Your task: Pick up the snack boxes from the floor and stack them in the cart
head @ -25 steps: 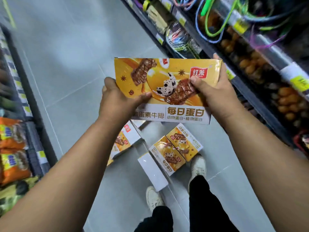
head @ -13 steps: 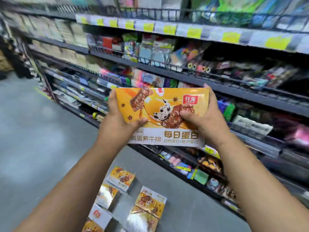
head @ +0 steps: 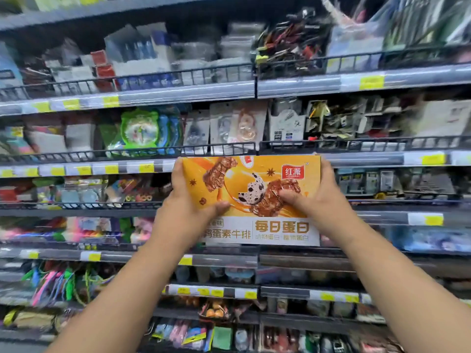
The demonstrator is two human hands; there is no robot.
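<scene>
Both arms reach forward. Left hand (head: 187, 212) is curled round the left short edge of the snack box (head: 254, 174), thumb on the printed face, fingers behind. Right hand (head: 321, 202) grips the right edge the same way. The box is in mid-air between them, in front of the store shelves (head: 178, 93). Face toward the person, text upright, long axis level, left to right. Probably light, stiff cardboard, glossy and maybe slick; end grips suit it, a hard squeeze could dent it. Cart not in view.
</scene>
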